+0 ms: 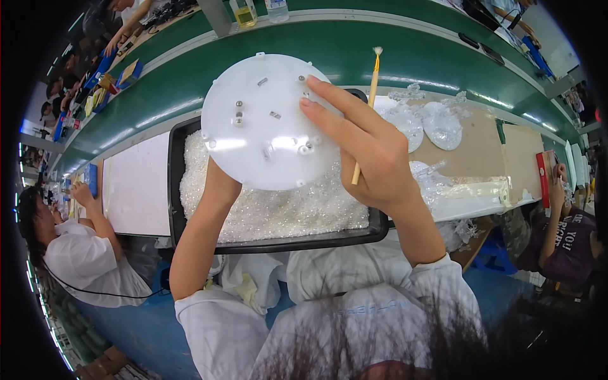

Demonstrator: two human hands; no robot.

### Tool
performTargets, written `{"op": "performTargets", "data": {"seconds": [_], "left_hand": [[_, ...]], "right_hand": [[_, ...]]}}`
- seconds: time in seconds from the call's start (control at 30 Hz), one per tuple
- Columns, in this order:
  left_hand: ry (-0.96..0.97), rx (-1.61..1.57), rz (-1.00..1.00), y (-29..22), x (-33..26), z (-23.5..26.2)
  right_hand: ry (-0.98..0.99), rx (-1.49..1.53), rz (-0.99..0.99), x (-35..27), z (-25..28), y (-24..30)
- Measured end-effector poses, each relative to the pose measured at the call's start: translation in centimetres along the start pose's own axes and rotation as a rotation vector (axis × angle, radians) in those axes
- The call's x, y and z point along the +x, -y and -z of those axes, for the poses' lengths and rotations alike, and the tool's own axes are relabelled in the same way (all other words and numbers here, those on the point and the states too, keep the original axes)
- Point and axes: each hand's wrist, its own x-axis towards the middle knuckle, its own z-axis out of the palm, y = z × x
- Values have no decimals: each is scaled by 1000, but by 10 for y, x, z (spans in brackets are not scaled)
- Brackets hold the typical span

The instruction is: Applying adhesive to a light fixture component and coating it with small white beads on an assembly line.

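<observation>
My left hand [223,180] is under a round white plastic disc [253,136], holding it up over the tray; its fingers are hidden behind the disc. Small metal studs and short clear pieces sit on the disc's glossy face, and little tabs stick out along its rim. My right hand [383,152] grips a thin wooden brush [373,82], bristles up, its handle passing behind the fingers. The index and middle fingertips of that hand reach onto the disc near a metal stud [301,78] at its upper right.
Beneath the disc, a black tray [175,190] holds clear glittering beads [291,218]. Several clear, bead-covered pieces [442,125] lie on brown board to the right. A white board [136,183] is at left. Bottles [277,11] stand beyond the green bench [316,54]. People sit on both sides.
</observation>
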Motion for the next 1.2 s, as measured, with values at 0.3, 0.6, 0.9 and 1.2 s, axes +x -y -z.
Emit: {"op": "performTargets", "data": {"seconds": [0.3, 0.6, 0.9, 1.2], "left_hand": [[-40, -542, 342, 4, 2, 13], [80, -601, 242, 10, -6, 16], [99, -605, 165, 23, 2, 28], [33, -587, 367, 30, 5, 31]], "right_hand": [[-40, 20, -78, 3, 26, 0], [-191, 86, -38, -13, 46, -2], [273, 43, 101, -3, 42, -17], [66, 49, 148, 1, 39, -29]]}}
